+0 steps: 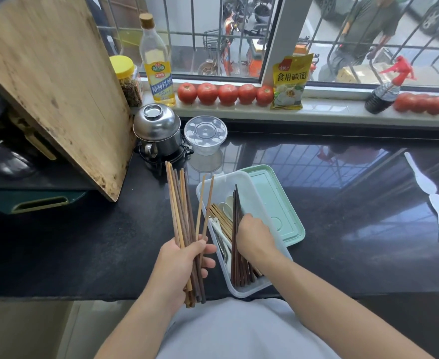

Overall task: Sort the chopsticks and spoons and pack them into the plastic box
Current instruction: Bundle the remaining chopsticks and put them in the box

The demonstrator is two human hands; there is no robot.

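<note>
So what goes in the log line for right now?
left hand: holds chopstick bundle | right hand: on dark chopsticks in box

- left hand bare, no glove, no ring or watch visible
- right hand bare too, no jewellery seen
- both forearms uncovered up to the frame's bottom edge, no sleeve showing on either
- wrists plain, no bands
- torso between the arms in a light, whitish-grey garment, smooth plain fabric, no print or buttons visible
- short fingernails, unpainted as far as visible

Chopsticks in left hand
</note>
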